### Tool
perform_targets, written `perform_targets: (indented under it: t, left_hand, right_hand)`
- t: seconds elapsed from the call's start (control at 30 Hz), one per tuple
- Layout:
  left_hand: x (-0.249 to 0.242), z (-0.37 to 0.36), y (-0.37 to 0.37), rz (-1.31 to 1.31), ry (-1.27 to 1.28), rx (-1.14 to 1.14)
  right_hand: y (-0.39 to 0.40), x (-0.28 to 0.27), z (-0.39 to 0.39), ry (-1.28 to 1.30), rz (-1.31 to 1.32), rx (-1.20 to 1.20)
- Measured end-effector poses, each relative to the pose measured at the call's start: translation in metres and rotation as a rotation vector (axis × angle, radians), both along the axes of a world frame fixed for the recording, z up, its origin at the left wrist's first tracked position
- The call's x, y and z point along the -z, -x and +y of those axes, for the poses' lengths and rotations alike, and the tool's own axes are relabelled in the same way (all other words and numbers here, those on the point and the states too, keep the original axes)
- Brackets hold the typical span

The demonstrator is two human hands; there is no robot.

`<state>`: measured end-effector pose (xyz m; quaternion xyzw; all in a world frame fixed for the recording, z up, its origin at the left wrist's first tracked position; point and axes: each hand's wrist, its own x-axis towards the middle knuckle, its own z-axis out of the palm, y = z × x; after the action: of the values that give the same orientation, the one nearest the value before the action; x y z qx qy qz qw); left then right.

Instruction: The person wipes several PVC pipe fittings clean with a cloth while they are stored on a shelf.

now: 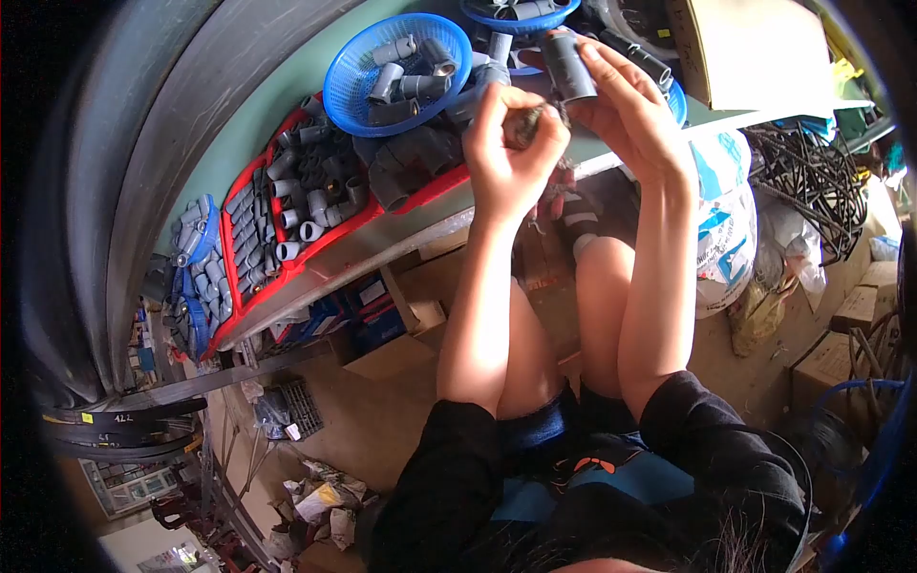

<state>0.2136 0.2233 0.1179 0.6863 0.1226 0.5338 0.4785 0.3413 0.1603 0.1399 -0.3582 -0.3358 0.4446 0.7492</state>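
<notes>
My right hand (630,107) grips a grey plastic pipe fitting (567,67), its tube tilted and its lower end open. Close beside it, my left hand (513,153) is closed around a dark, brownish crumpled wad (526,124), perhaps a rag, that hangs below the fingers. A few grey fittings lie just behind both hands. To their left stands a blue plastic basket (350,105) with several grey tee and elbow fittings (423,88) in it.
Red trays (231,250) along the shelf hold many grey fittings. Another blue basket (521,21) sits at the back. A cardboard box (745,57) stands at the right, above a white plastic sack (723,229) and black coils (812,181). Large black pipes curve along the left.
</notes>
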Motion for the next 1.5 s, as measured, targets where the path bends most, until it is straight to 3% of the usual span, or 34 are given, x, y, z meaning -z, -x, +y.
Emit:
perform_targets:
  t: [0.1, 0.13, 0.23, 0.37, 0.43, 0.53, 0.57, 0.63, 0.7, 0.8, 0.97, 1.1, 1.2, 1.37, 1.5]
  left_hand:
    - [-0.001, -0.007, 0.000, -0.034, -0.006, -0.086]
    - [-0.002, -0.005, -0.002, -0.078, -0.141, -0.239]
    - [-0.006, -0.001, -0.005, -0.220, -0.027, -0.337]
    - [0.003, 0.001, 0.000, -0.053, 0.012, -0.118]
    - [-0.001, -0.009, -0.005, 0.023, -0.117, -0.022]
    - [-0.004, -0.016, -0.011, 0.093, -0.172, -0.098]
    - [-0.004, -0.012, -0.012, 0.022, -0.241, -0.163]
    - [-0.007, -0.010, -0.009, -0.068, -0.055, -0.258]
    - [-0.010, -0.001, -0.007, -0.164, -0.164, -0.448]
    - [-0.008, 0.001, -0.005, -0.084, -0.149, -0.369]
    - [-0.007, 0.005, -0.001, 0.050, -0.115, -0.234]
    - [-0.011, 0.005, -0.004, 0.055, -0.320, -0.169]
    - [-0.013, -0.005, 0.001, 0.044, 0.227, 0.010]
    - [-0.018, -0.004, 0.005, -0.184, 0.615, 0.232]
    - [-0.022, -0.002, 0.006, -0.235, 0.722, 0.314]
  right_hand:
    - [-0.004, 0.000, -0.002, 0.013, -0.011, -0.135]
    - [-0.002, 0.000, -0.002, 0.014, -0.020, -0.183]
    - [0.009, 0.001, 0.001, 0.000, -0.093, -0.200]
    - [0.006, 0.003, 0.005, -0.056, -0.003, -0.126]
    - [0.001, 0.005, 0.013, -0.023, 0.038, 0.010]
    - [-0.004, 0.013, 0.012, 0.047, 0.102, 0.077]
    - [-0.009, 0.020, 0.015, 0.087, 0.124, 0.068]
    - [-0.006, 0.018, 0.015, 0.030, 0.244, 0.041]
    - [-0.004, 0.015, 0.013, 0.035, 0.211, -0.024]
    - [0.003, 0.009, 0.007, 0.064, -0.009, -0.101]
    - [-0.002, 0.007, 0.003, -0.046, -0.089, -0.039]
    - [-0.003, 0.008, 0.006, -0.082, -0.088, 0.030]
    - [-0.004, 0.008, 0.009, -0.110, -0.119, 0.004]
    - [0.001, 0.003, 0.009, -0.190, -0.137, -0.046]
    - [0.000, 0.000, 0.002, -0.125, -0.202, -0.085]
